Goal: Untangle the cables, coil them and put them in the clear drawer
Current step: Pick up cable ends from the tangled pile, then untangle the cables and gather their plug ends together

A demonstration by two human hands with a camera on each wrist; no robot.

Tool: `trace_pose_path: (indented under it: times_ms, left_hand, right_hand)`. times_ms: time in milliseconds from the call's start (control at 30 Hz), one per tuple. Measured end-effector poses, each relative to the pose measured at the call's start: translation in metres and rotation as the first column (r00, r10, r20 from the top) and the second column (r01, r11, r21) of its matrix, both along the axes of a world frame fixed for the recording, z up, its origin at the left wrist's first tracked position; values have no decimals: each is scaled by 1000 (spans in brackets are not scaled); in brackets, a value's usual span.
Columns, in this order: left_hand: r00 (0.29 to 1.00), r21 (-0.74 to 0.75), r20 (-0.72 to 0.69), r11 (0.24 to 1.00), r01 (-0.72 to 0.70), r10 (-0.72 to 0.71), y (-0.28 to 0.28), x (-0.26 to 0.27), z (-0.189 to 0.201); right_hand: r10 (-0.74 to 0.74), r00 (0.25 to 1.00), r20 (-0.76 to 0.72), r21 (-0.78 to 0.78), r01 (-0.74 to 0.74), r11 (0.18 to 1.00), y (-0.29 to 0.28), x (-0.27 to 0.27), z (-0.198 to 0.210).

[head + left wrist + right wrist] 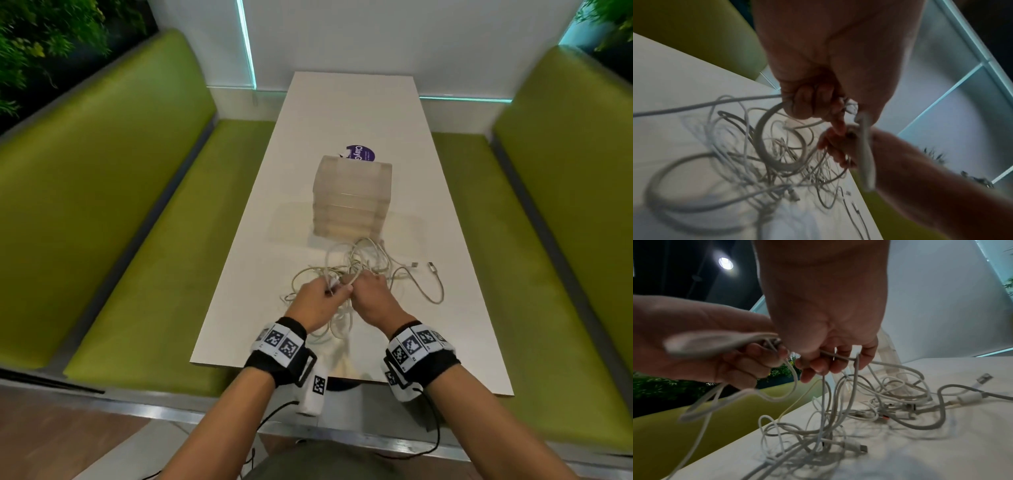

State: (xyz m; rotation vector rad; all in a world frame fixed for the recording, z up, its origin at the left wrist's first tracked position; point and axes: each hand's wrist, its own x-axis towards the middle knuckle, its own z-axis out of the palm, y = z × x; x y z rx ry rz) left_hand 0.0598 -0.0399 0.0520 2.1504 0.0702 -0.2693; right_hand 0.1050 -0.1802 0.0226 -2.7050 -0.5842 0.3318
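A tangle of white cables (359, 270) lies on the white table (342, 113) in front of the clear drawer unit (352, 195), whose drawers look closed. My left hand (320, 299) grips strands lifted from the tangle; its curled fingers (807, 104) close round them. My right hand (371, 294) sits right beside it, fingers (830, 365) pinching other strands that hang down into the pile (838, 426). Both hands hold their strands a little above the table. Loose plug ends (423, 265) lie to the right of the heap.
A purple round sticker (361, 153) lies behind the drawer unit. Green bench seats (144, 240) flank the table on both sides. The table's near edge (342, 371) is just behind my wrists.
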Motion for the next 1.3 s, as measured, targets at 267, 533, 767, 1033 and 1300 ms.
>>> trace_pose_path:
  times_ms: [267, 533, 767, 1033, 1300]
  left_hand:
    - [999, -59, 42, 998, 27, -24, -2, -4, 3]
    - [872, -350, 220, 870, -347, 437, 64, -5, 31]
    - [880, -336, 183, 869, -363, 438, 91, -16, 29]
    - [947, -244, 146, 938, -244, 285, 80, -18, 19]
    - [986, 7, -40, 987, 161, -160, 55, -23, 22]
  right_hand:
    - [8, 998, -63, 304, 12, 953, -4, 2, -2]
    - [-140, 986, -94, 272, 161, 949, -40, 18, -19]
    - [-116, 993, -25, 340, 118, 933, -44, 26, -26]
    - [-221, 970, -98, 415, 242, 877, -47, 5, -3]
    - [176, 984, 7, 526, -153, 837, -31, -24, 45]
